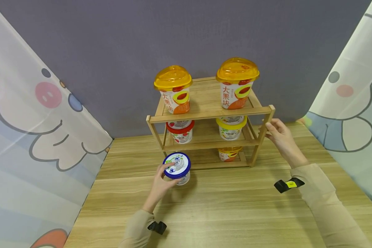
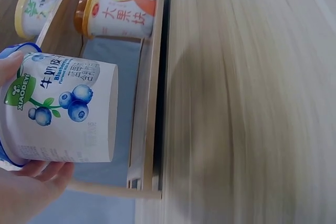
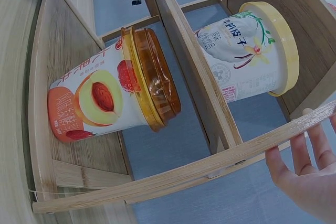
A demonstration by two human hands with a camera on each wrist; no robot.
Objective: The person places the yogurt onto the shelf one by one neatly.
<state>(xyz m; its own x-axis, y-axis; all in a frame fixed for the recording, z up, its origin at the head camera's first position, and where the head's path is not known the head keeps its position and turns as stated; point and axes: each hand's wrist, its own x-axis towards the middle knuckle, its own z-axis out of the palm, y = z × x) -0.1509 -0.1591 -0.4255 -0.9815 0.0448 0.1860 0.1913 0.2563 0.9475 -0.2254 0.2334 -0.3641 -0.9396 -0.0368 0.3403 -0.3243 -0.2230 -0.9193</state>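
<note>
My left hand grips a blueberry yogurt cup with a dark blue lid, in front of the lower left of a small wooden shelf. In the left wrist view this cup is held by its lid end, thumb on one side and fingers on the other, apart from the tabletop. At the shelf's right front post, my right hand holds the wood between thumb and fingers. The right wrist view shows the fingertips against that post; the thumb is mostly cut off there.
Two orange-domed fruit cups, left and right, stand on top. A red-lidded cup and a yellow-lidded cup occupy the middle tier. Another orange-lidded cup stands at bottom right. Patterned curtains flank the wooden table.
</note>
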